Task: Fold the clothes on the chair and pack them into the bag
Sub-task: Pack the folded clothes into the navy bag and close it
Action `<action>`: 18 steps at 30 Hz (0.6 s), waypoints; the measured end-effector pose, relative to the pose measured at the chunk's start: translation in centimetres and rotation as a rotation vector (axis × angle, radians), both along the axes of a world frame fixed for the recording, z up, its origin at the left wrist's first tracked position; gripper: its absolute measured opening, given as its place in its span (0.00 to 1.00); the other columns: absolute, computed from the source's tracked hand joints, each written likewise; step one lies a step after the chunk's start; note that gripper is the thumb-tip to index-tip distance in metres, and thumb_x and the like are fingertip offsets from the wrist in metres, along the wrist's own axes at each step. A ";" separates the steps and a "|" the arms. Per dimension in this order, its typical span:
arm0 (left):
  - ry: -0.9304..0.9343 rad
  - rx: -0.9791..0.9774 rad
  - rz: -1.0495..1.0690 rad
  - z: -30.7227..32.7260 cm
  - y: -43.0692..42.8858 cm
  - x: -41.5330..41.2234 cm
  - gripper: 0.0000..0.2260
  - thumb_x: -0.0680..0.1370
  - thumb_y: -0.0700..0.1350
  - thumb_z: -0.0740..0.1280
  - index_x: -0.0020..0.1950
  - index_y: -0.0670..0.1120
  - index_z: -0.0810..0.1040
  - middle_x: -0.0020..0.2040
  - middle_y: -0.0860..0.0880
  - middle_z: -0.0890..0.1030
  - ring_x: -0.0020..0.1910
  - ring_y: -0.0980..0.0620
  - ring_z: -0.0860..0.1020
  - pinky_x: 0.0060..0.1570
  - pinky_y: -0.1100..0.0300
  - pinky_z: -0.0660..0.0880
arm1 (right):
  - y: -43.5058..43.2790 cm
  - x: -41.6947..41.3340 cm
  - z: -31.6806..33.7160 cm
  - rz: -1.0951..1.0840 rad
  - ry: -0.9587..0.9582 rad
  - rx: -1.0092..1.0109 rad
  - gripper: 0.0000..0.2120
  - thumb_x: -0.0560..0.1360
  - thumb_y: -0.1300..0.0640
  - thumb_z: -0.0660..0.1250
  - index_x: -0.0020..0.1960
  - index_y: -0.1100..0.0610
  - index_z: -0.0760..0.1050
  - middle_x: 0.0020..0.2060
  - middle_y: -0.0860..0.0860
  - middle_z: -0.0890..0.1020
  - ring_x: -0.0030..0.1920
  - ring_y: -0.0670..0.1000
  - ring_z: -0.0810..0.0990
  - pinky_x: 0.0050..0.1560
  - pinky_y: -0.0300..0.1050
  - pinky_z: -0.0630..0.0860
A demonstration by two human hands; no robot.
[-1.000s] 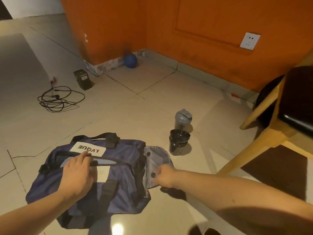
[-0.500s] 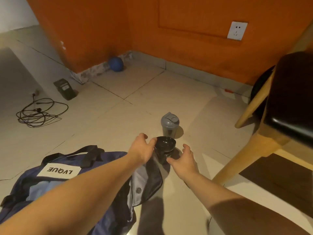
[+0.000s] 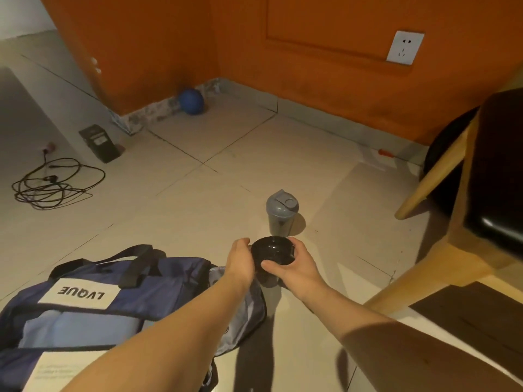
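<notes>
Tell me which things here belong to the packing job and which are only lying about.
Job: bag, chair, black jar held between left hand and right hand.
Lying about: grey bottle, blue ball, cable, black box.

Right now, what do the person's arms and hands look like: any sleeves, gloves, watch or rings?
The left forearm and right forearm are bare up to the frame edge, no sleeves in view. The left hand and right hand wear no gloves. No watch, bracelet or ring shows on either wrist or the visible fingers.
</notes>
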State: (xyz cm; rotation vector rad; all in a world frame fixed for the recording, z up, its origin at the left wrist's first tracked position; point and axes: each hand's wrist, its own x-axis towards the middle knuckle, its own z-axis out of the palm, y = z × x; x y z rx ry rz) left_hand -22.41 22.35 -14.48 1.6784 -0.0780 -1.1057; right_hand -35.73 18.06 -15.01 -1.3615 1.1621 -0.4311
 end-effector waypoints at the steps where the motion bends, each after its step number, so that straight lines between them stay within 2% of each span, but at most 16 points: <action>1: 0.026 0.002 0.030 0.1 0.6 0.0 0.14 0.84 0.47 0.55 0.66 0.45 0.73 0.61 0.42 0.79 0.60 0.43 0.78 0.64 0.41 0.76 | 0.2 -0.3 0.3 0.016 0.002 0.011 0.35 0.63 0.53 0.84 0.65 0.44 0.71 0.56 0.43 0.82 0.58 0.46 0.81 0.57 0.47 0.82; 3: -0.013 -0.001 -0.051 -0.2 2.5 -0.2 0.13 0.82 0.36 0.61 0.67 0.41 0.73 0.61 0.42 0.80 0.59 0.44 0.79 0.59 0.46 0.80 | 0.5 -1.0 1.4 0.070 0.023 0.012 0.35 0.64 0.50 0.84 0.66 0.44 0.70 0.57 0.44 0.82 0.58 0.46 0.81 0.58 0.44 0.81; 4: -0.078 -0.029 -0.153 -0.2 3.8 -0.3 0.18 0.80 0.33 0.65 0.69 0.40 0.73 0.62 0.43 0.81 0.59 0.45 0.80 0.57 0.50 0.82 | 0.6 -1.3 2.3 0.094 0.034 0.020 0.35 0.65 0.49 0.83 0.66 0.43 0.70 0.57 0.43 0.81 0.58 0.46 0.81 0.58 0.43 0.80; 6: -0.272 -0.059 -0.384 0.8 6.4 -0.3 0.27 0.75 0.29 0.69 0.72 0.43 0.73 0.64 0.45 0.81 0.61 0.48 0.81 0.53 0.60 0.82 | 0.9 -2.0 4.4 0.111 0.011 0.078 0.33 0.66 0.48 0.83 0.66 0.45 0.71 0.59 0.45 0.82 0.57 0.49 0.83 0.59 0.49 0.82; 8: -0.410 -0.108 -0.531 3.6 8.4 -0.1 0.31 0.72 0.27 0.70 0.73 0.47 0.73 0.63 0.47 0.80 0.58 0.51 0.81 0.49 0.64 0.80 | 1.6 -2.4 7.4 0.120 -0.054 0.160 0.31 0.68 0.50 0.82 0.65 0.47 0.71 0.60 0.49 0.82 0.57 0.51 0.84 0.58 0.56 0.83; 10: -0.535 -0.125 -0.601 7.6 10.0 0.3 0.35 0.70 0.33 0.76 0.75 0.49 0.71 0.63 0.48 0.76 0.58 0.52 0.78 0.48 0.62 0.80 | 2.5 -2.4 11.3 0.130 -0.099 0.224 0.30 0.68 0.49 0.82 0.65 0.48 0.73 0.60 0.51 0.83 0.61 0.53 0.82 0.59 0.63 0.81; 11: -0.611 -0.106 -0.625 9.8 10.8 0.6 0.37 0.70 0.38 0.78 0.76 0.50 0.69 0.64 0.49 0.74 0.59 0.53 0.76 0.51 0.60 0.80 | 3.1 -2.4 13.5 0.142 -0.129 0.247 0.29 0.68 0.48 0.81 0.65 0.50 0.74 0.60 0.52 0.83 0.62 0.53 0.81 0.59 0.65 0.80; 14: -0.781 -0.062 -0.705 16.8 13.8 1.6 0.38 0.71 0.52 0.79 0.77 0.53 0.66 0.67 0.53 0.70 0.66 0.53 0.69 0.69 0.52 0.72 | 5.3 -2.4 20.9 0.175 -0.213 0.288 0.25 0.72 0.48 0.78 0.65 0.54 0.77 0.61 0.56 0.82 0.62 0.57 0.80 0.57 0.68 0.80; 16: -0.766 -0.148 -0.711 21.4 16.0 1.5 0.37 0.72 0.53 0.79 0.77 0.53 0.65 0.69 0.54 0.72 0.69 0.53 0.70 0.75 0.50 0.67 | 7.8 -2.6 25.5 0.195 -0.300 0.317 0.22 0.73 0.48 0.77 0.64 0.56 0.79 0.61 0.58 0.82 0.61 0.60 0.81 0.54 0.67 0.82; 18: -0.732 -0.291 -0.675 25.0 18.2 1.3 0.35 0.72 0.51 0.79 0.75 0.55 0.67 0.68 0.55 0.77 0.67 0.56 0.74 0.73 0.52 0.69 | 10.6 -3.0 29.3 0.196 -0.372 0.325 0.22 0.72 0.48 0.76 0.63 0.56 0.81 0.61 0.60 0.82 0.61 0.63 0.81 0.54 0.68 0.81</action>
